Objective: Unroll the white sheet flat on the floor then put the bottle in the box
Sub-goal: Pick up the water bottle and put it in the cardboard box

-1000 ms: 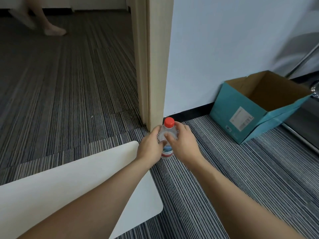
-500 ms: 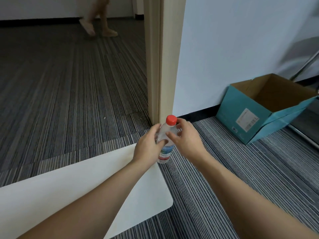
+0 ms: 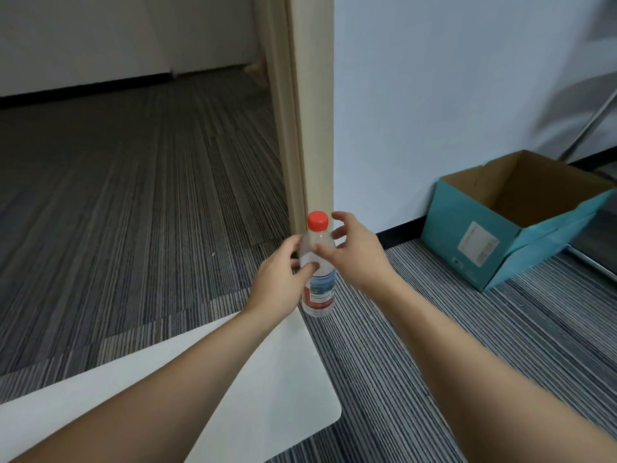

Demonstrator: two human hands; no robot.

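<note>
Nothing is legible: the bottle [image 3: 317, 282] label's print and the white sticker [image 3: 478, 242] on the box [image 3: 480, 235] are too small.

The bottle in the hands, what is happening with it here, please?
A person holds a clear bottle with a red cap upright above the striped carpet. The left hand is closed around its body; the right hand touches it with the thumb, its other fingers spread open. The white sheet already lies flat on the floor. The open teal box stands to the right by the wall, with nothing visible inside.
</note>
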